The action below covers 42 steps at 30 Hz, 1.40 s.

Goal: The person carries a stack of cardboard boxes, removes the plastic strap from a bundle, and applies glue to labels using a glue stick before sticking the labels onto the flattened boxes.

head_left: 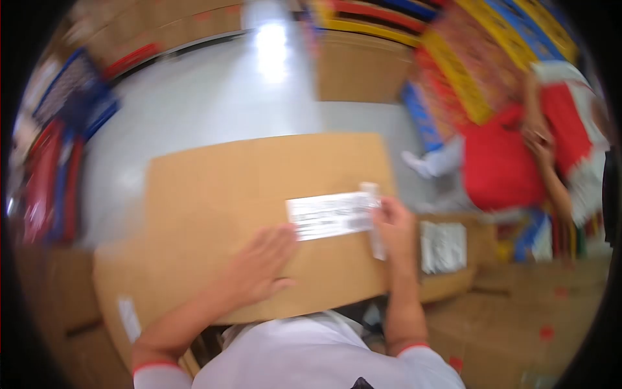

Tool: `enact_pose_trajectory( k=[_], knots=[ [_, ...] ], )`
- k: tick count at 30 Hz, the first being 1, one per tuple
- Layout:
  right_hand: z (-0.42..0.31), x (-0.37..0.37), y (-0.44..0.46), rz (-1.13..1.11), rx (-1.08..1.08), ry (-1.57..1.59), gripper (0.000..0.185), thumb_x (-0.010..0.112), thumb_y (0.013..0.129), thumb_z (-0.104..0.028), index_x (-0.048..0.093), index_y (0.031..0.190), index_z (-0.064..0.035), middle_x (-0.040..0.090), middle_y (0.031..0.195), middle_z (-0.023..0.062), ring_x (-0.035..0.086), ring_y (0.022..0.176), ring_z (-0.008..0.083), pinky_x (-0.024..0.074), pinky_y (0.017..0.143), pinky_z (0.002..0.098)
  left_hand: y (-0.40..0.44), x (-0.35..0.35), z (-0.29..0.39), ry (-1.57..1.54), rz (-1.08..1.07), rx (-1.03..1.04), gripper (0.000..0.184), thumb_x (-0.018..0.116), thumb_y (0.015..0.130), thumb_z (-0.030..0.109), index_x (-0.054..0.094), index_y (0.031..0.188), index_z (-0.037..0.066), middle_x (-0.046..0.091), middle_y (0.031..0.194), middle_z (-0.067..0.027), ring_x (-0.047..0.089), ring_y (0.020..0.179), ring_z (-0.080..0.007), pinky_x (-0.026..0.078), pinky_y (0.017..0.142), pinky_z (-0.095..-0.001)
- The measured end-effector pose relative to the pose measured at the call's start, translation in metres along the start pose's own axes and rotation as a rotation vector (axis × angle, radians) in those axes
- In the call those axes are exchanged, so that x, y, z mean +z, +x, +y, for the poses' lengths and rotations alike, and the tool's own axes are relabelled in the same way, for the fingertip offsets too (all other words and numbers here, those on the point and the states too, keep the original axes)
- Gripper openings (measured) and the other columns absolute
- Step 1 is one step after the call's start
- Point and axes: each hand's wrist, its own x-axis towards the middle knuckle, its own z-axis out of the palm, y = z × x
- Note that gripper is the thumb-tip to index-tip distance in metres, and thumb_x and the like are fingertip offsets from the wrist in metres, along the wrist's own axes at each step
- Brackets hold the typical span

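Observation:
A brown cardboard box (214, 188) lies in front of me, its broad face up. On that face is a white printed label (327, 217); the print is too blurred to read. A narrow whitish strip (377, 241), perhaps tape, runs across the label's right end. My right hand (396, 227) pinches this strip, with thumb and fingers together at the label's right edge. Flat on the cardboard, my left hand (262, 266) has its fingers stretched out, the tips by the label's left edge.
At right, a person in red (505, 159) sits beside stacks of colourful cartons (453, 71). A carton holding a silvery packet (444, 247) stands right of my box. Blue and red items (48, 188) are at left. Grey floor (194, 97) stretches ahead.

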Motion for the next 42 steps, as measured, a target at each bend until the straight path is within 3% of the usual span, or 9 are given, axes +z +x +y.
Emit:
enact_pose_trajectory(
  k=[7, 10, 13, 21, 23, 26, 29, 35, 42],
  knots=[
    [0.036, -0.004, -0.004, 0.072, -0.057, 0.4, 0.026, 0.06, 0.097, -0.009, 0.06, 0.121, 0.0022, 0.066, 0.107, 0.007, 0.062, 0.099, 0.0154, 0.0486, 0.092, 0.0299, 0.073, 0.027, -0.009, 0.026, 0.308, 0.04, 0.09, 0.055, 0.099, 0.051, 0.025, 0.155, -0.013, 0.022, 0.165, -0.0297, 0.019, 0.157, -0.0372, 0.013, 0.129, -0.0474],
    [0.036, -0.008, -0.001, 0.076, 0.014, 0.56, 0.031, 0.058, 0.099, -0.014, 0.057, 0.125, 0.0011, 0.065, 0.103, 0.0058, 0.062, 0.092, 0.0142, 0.0502, 0.083, 0.0272, 0.132, 0.04, -0.006, 0.007, 0.321, 0.14, 0.09, 0.055, 0.099, 0.051, 0.027, 0.153, -0.015, 0.024, 0.164, -0.0313, 0.019, 0.157, -0.0378, 0.013, 0.129, -0.047],
    [0.031, -0.011, -0.001, 0.163, 0.042, 0.582, 0.04, 0.056, 0.1, -0.027, 0.053, 0.132, -0.0024, 0.057, 0.087, 0.0022, 0.054, 0.075, 0.0079, 0.0424, 0.058, 0.0213, 0.183, 0.057, 0.016, -0.046, 0.348, 0.238, 0.092, 0.056, 0.097, 0.052, 0.029, 0.153, -0.016, 0.025, 0.164, -0.0313, 0.019, 0.156, -0.0384, 0.013, 0.129, -0.0462],
    [0.011, 0.002, -0.006, 0.409, 0.09, 0.723, 0.041, 0.056, 0.103, -0.034, 0.054, 0.133, -0.0062, 0.053, 0.075, -0.0012, 0.047, 0.057, 0.0049, 0.0362, 0.048, 0.0193, 0.184, 0.05, 0.036, 0.015, 0.217, 0.453, 0.09, 0.06, 0.095, 0.05, 0.031, 0.152, -0.014, 0.026, 0.163, -0.0301, 0.02, 0.156, -0.0374, 0.014, 0.128, -0.0446],
    [0.021, -0.005, -0.01, 0.282, 0.043, 0.582, 0.041, 0.054, 0.103, -0.035, 0.055, 0.133, -0.0058, 0.052, 0.074, -0.001, 0.045, 0.056, 0.0053, 0.0344, 0.047, 0.0196, 0.16, 0.018, 0.038, -0.157, -0.015, 0.29, 0.088, 0.06, 0.095, 0.047, 0.03, 0.154, -0.012, 0.024, 0.164, -0.0301, 0.019, 0.156, -0.0383, 0.014, 0.129, -0.0441],
    [0.013, -0.004, -0.011, 0.276, 0.038, 0.539, 0.041, 0.052, 0.104, -0.034, 0.056, 0.133, -0.0057, 0.051, 0.073, -0.0008, 0.045, 0.056, 0.0057, 0.0328, 0.046, 0.0198, 0.127, 0.041, -0.011, -0.175, 0.325, 0.043, 0.087, 0.059, 0.097, 0.047, 0.028, 0.155, -0.011, 0.024, 0.165, -0.0285, 0.018, 0.157, -0.0374, 0.014, 0.129, -0.044],
    [0.01, -0.002, -0.01, 0.266, 0.092, 0.532, 0.04, 0.052, 0.104, -0.033, 0.056, 0.133, -0.0048, 0.051, 0.075, 0.0006, 0.046, 0.057, 0.0069, 0.035, 0.048, 0.0207, 0.099, 0.032, -0.039, 0.078, 0.379, -0.031, 0.087, 0.055, 0.1, 0.048, 0.024, 0.157, -0.01, 0.021, 0.167, -0.0266, 0.015, 0.158, -0.0358, 0.013, 0.129, -0.0437],
    [0.022, -0.001, -0.009, 0.322, 0.014, 0.524, 0.043, 0.052, 0.105, -0.031, 0.054, 0.134, -0.0004, 0.061, 0.087, 0.0083, 0.052, 0.066, 0.0107, 0.0414, 0.054, 0.023, 0.012, 0.003, -0.04, 0.088, 0.16, -0.322, 0.085, 0.049, 0.104, 0.05, 0.018, 0.16, -0.006, 0.015, 0.168, -0.0258, 0.01, 0.159, -0.0348, 0.01, 0.129, -0.0482],
    [0.024, -0.005, -0.001, 0.367, 0.015, 0.38, 0.043, 0.052, 0.105, -0.029, 0.053, 0.137, 0.0003, 0.063, 0.092, 0.0093, 0.056, 0.074, 0.0115, 0.0442, 0.061, 0.0238, -0.118, -0.003, -0.11, 0.319, 0.645, -1.016, 0.08, 0.063, 0.099, 0.042, 0.032, 0.153, -0.008, 0.035, 0.159, -0.0265, 0.031, 0.149, -0.0418, 0.024, 0.123, -0.0508]
  ],
)
